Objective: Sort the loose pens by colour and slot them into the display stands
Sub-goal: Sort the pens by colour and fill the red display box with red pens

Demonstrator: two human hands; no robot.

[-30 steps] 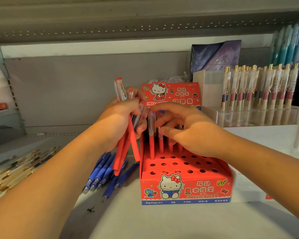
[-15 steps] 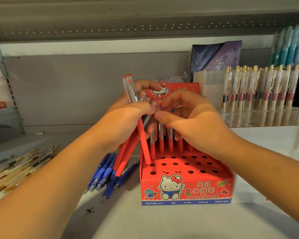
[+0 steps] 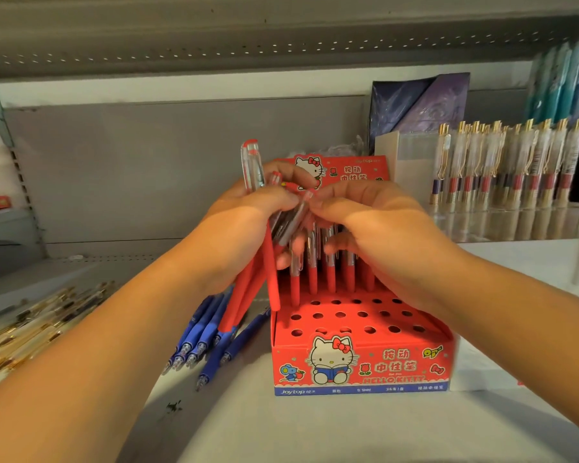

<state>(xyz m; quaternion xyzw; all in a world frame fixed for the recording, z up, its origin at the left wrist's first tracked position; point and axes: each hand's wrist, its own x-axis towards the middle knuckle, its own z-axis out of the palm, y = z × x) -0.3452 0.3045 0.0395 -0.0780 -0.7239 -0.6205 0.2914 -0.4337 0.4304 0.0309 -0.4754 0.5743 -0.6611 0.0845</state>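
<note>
A red cardboard display stand [image 3: 361,365] with a cartoon cat sits on the shelf, its top punched with holes. Several red pens [image 3: 330,275] stand in its back row. My left hand [image 3: 244,228] grips a bunch of red pens [image 3: 269,275] above the stand's left edge, their clear tops pointing up. My right hand [image 3: 375,222] pinches the top of one pen in that bunch, fingertips touching the left hand. Several blue pens [image 3: 201,335] lie loose on the shelf left of the stand.
Gold-trimmed pens [image 3: 30,325] lie scattered at the far left. A clear acrylic stand [image 3: 515,215] full of gold-clipped pens fills the right back. A white box [image 3: 475,369] adjoins the red stand. The shelf above [image 3: 248,38] hangs low.
My right hand has lifted from the pens standing in the back row and come up to the bunch in my left hand, pinching one pen's top.
</note>
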